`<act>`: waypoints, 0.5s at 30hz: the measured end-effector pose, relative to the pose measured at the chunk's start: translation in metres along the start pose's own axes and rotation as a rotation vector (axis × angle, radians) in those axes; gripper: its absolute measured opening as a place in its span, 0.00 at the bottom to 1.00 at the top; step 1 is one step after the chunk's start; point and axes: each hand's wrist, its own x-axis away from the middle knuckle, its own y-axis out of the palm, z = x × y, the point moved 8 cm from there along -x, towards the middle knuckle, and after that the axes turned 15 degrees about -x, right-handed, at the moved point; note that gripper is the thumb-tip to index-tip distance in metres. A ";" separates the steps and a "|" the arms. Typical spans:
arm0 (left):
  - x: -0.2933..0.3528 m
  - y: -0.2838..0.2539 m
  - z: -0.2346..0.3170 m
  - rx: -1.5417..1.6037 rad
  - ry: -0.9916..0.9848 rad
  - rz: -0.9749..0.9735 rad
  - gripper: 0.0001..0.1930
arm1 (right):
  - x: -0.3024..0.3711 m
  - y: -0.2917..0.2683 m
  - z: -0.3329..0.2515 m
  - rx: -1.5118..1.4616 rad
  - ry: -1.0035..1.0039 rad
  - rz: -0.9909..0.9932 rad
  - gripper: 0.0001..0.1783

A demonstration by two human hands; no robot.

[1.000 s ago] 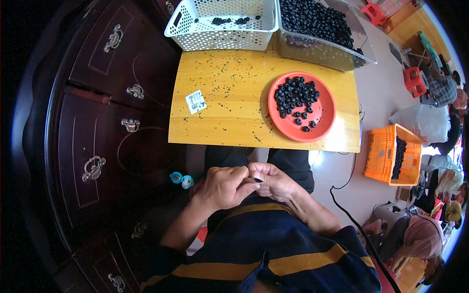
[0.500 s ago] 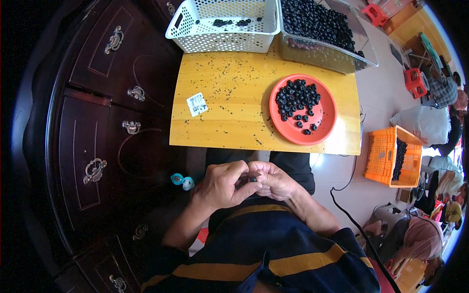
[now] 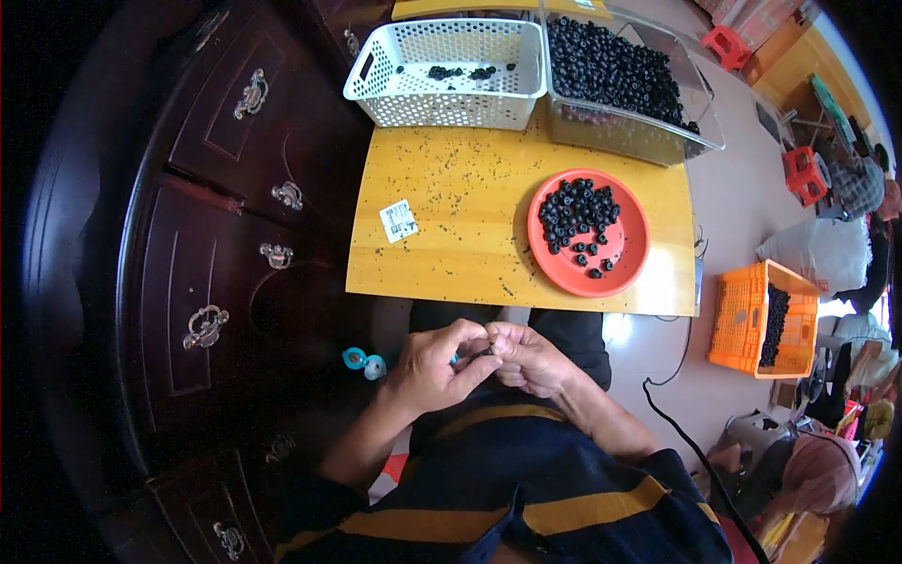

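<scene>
In front of my lap, just short of the table's near edge, my left hand (image 3: 430,367) and my right hand (image 3: 532,363) meet at the fingertips. Both are closed, pinching a small dark piece (image 3: 486,352) mostly hidden by the fingers. A bit of teal shows beside my left fingers, too small to name. Beyond them on the yellow table (image 3: 451,258), a red plate (image 3: 635,246) carries many small black ring-shaped parts (image 3: 575,209). A white printed label (image 3: 398,221) lies to its left, among scattered dark crumbs.
At the table's far side stand a white perforated basket (image 3: 451,115) with a few black parts and a clear bin (image 3: 615,143) heaped with them. A dark drawer cabinet (image 3: 178,273) borders the left. On the right are an orange crate (image 3: 738,324), a black cable (image 3: 686,434) and people.
The view has shifted, so the table and containers sit slightly lower and further right. My fingertips have drawn closer together, covering more of the dark piece; a teal bit now shows.
</scene>
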 end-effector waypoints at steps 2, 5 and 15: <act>0.000 0.001 0.001 0.056 -0.005 -0.020 0.12 | 0.001 0.003 -0.002 0.005 -0.010 -0.024 0.17; -0.012 -0.006 0.005 0.005 -0.027 -0.072 0.11 | 0.003 0.006 -0.006 -0.038 -0.011 -0.020 0.16; -0.139 -0.096 -0.047 -0.413 -0.197 0.127 0.15 | 0.007 -0.014 -0.031 -0.372 -0.065 0.093 0.18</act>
